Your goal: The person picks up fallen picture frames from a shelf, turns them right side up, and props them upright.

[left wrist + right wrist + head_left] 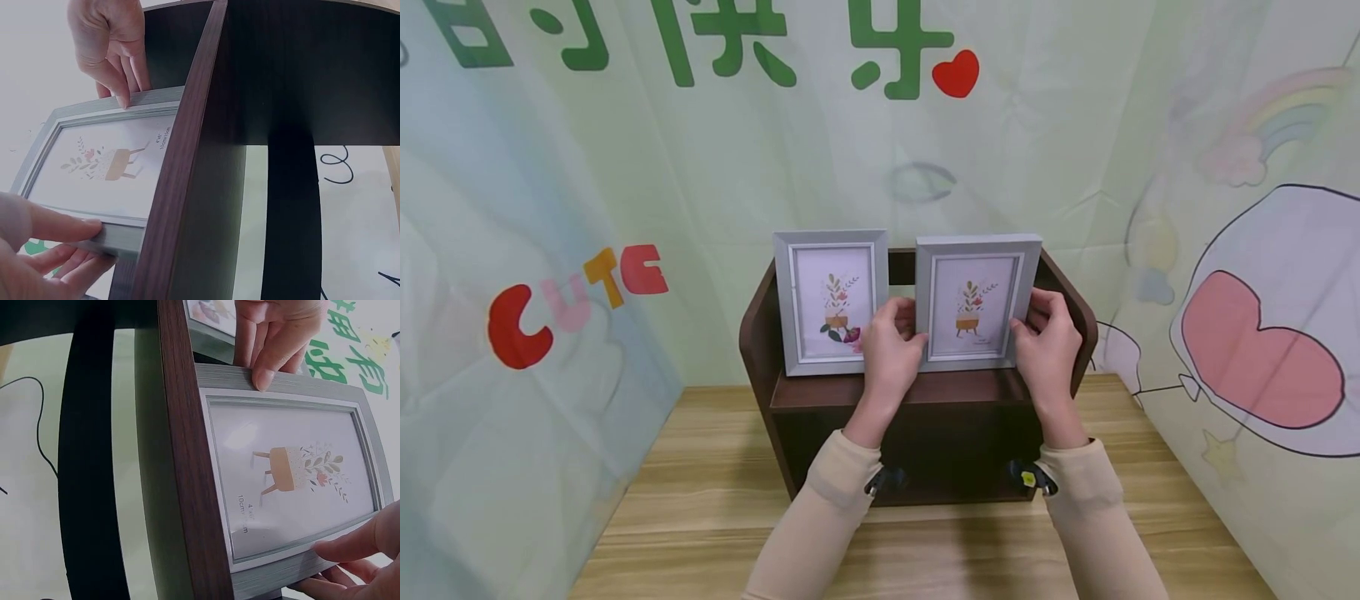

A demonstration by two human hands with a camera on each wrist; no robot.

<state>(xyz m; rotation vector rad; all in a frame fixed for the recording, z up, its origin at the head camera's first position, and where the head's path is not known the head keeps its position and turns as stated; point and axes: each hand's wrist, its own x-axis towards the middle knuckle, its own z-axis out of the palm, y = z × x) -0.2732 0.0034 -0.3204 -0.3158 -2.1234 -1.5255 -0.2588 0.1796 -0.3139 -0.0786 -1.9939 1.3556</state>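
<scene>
A grey picture frame [973, 360] with a potted-plant print stands upright on the upper shelf of a dark brown rack [842, 392], at the right. My left hand [891, 346] pinches its left edge, thumb in front and fingers behind. On its right edge, my right hand [1048, 342] grips the same way. Both hands also show around this frame in the left wrist view and the right wrist view. To the left stands a second grey picture frame [783, 308] with a similar print and a dark pink flower at its lower corner, partly covered by my left hand.
The rack stands on a wood-grain table [700, 467] against a printed fabric backdrop [1015, 150]. Its side panels [760, 333] rise beside the frames. Below the shelf is a dark lower compartment [955, 450], with my wrists in front of it.
</scene>
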